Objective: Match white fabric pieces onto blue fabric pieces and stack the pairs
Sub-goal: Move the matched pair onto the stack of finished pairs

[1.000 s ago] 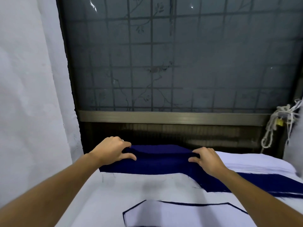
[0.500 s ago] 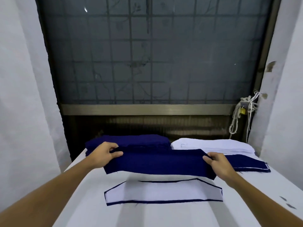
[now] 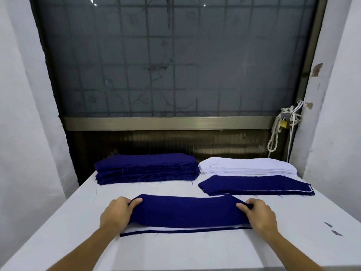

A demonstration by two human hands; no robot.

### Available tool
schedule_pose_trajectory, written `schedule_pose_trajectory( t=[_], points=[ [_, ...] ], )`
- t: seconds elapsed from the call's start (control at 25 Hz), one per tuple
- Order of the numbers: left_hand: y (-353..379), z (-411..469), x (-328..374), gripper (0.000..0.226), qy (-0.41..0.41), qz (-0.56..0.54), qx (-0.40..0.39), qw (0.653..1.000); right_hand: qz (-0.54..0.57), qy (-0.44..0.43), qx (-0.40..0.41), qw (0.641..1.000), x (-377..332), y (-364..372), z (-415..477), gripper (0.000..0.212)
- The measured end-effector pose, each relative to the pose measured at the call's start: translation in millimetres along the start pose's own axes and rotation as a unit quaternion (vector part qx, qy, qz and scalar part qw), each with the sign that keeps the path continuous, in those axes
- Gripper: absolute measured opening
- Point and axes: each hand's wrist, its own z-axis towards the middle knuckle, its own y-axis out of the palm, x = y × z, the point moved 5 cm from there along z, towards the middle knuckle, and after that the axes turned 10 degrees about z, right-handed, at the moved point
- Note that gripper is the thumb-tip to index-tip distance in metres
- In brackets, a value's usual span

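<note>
A long blue fabric piece (image 3: 185, 212) lies across the middle of the white table (image 3: 175, 251). My left hand (image 3: 115, 215) pinches its left end and my right hand (image 3: 259, 217) pinches its right end. It covers most of a white piece with a blue edge, the pair (image 3: 175, 230) showing only as a thin strip along the near side. At the back left sits a thick stack of blue pieces (image 3: 146, 169). At the back right a stack of white pieces (image 3: 246, 166) lies behind a low pile of matched pairs (image 3: 256, 185) with blue on top.
A dark window with a grille (image 3: 175, 61) rises behind the table, with white walls on both sides. A knotted rope and a padlock (image 3: 283, 124) hang at the right of the frame. Two small fabric scraps (image 3: 332, 228) lie near the table's right edge.
Both hands lifted one blue piece off the back left stack, carried it toward me and lowered it onto the white piece, which is now almost hidden. The camera tilted down and back.
</note>
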Motion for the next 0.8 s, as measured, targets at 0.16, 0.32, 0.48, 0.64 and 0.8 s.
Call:
schedule_pose_trajectory(
  t=[0.16, 0.32, 0.48, 0.64, 0.8],
  points=[
    [15.8, -12.2, -9.8, 0.063, -0.033, 0.066, 0.060, 0.995, -0.067, -0.047, 0.030, 0.996, 6.9, 9.6, -0.2, 0.019],
    [17.7, -18.2, -12.1, 0.061, -0.039, 0.071, 0.117, 0.990, -0.079, -0.064, 0.045, 0.994, 8.7, 10.9, 0.0, 0.012],
    [19.1, -18.4, -14.2, 0.052, -0.037, 0.049, 0.124, 0.990, -0.112, -0.071, 0.061, 0.989, 10.5, 12.4, -1.4, 0.011],
    [20.0, -17.1, -14.6, 0.033, -0.006, 0.034, 0.162, 0.986, -0.140, -0.063, 0.071, 0.986, 12.0, 13.9, -2.1, 0.020],
    [25.5, -13.4, -12.8, 0.037, 0.020, 0.080, 0.176, 0.981, -0.198, -0.063, 0.064, 0.976, 7.7, 18.2, -5.4, 0.031]
  ],
)
